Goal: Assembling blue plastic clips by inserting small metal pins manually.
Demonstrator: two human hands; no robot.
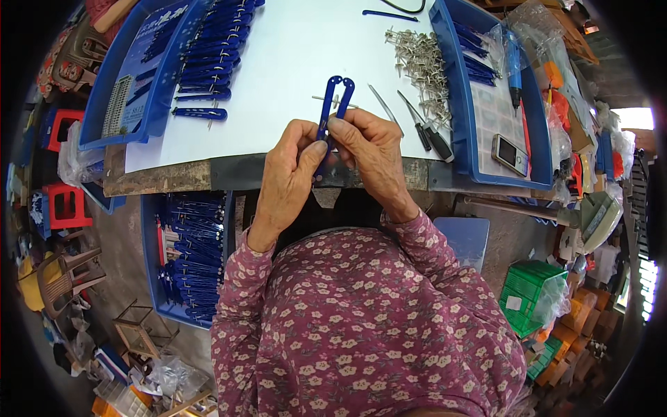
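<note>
Both hands meet over the near edge of the worktable, holding a blue two-armed piece [330, 97] whose arms spread slightly at the rounded far ends. Thin silver metal bits stick out across it. My left hand [292, 167] pinches the left arm between thumb and fingers. The thumb and fingers of my right hand [375, 146] close on the right arm; my fingertips hide part of the join. Just right of the hands lie a thin metal rod [384, 109] and slim tools with black handles [438, 142]. Beyond them is a heap of small silver metal parts [420, 59].
A row of blue pieces [215, 52] lies at left beside a blue tray [90, 132]. The right blue tray [474, 139] holds a phone [509, 154] and a blue pen-shaped tool [514, 76]. Below the table edge, a bin [149, 236] holds many blue pieces.
</note>
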